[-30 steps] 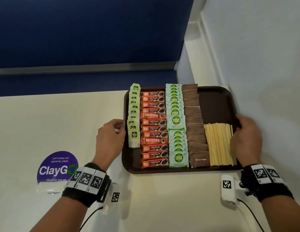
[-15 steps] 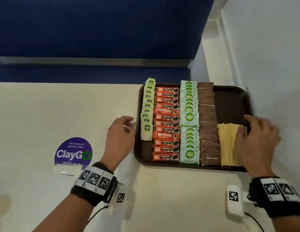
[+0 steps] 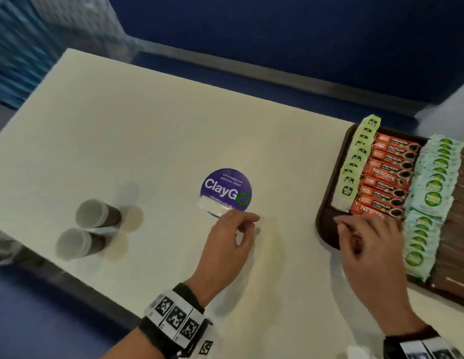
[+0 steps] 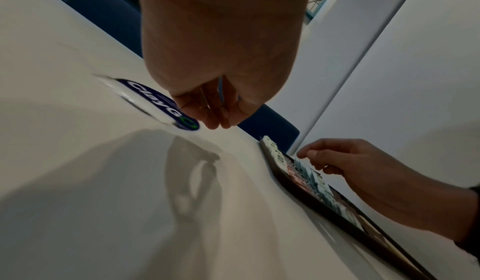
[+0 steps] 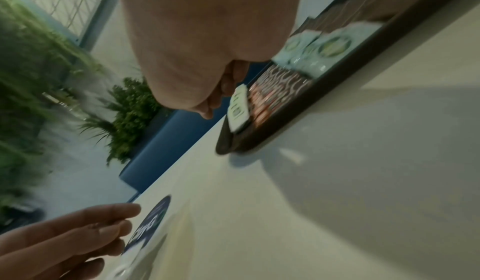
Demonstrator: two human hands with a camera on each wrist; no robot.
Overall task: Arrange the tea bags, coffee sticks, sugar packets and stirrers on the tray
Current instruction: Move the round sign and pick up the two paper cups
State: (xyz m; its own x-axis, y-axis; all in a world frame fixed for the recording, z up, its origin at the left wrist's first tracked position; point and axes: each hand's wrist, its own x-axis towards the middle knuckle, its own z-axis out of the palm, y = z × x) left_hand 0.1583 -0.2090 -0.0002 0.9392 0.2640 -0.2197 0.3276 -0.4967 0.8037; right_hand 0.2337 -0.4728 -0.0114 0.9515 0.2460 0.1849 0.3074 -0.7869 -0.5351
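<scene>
The brown tray [image 3: 325, 229] lies at the table's right end. It carries a column of tea bags [image 3: 355, 164], red coffee sticks [image 3: 389, 177], green sugar packets [image 3: 433, 190] and brown sugar packets [image 3: 463, 193]. The stirrers are out of the head view. My right hand [image 3: 355, 226] hovers over the tray's near-left part, above the coffee sticks, with fingers loosely curled and nothing in them. My left hand [image 3: 247, 224] is over the bare table beside the purple ClayGo sticker [image 3: 225, 187], left of the tray, loosely curled and holding nothing. The wrist views are blurred.
Two paper cups [image 3: 91, 213] [image 3: 75, 243] stand near the table's front-left edge. A blue bench runs behind the table. A white wall is to the right of the tray. Plants [image 5: 130, 108] show beyond the table's far end.
The view has swung left, bringing the cups in. My right hand left the stirrers and crossed to the tray's near-left part. My left hand drew away from the tray's edge toward the sticker.
</scene>
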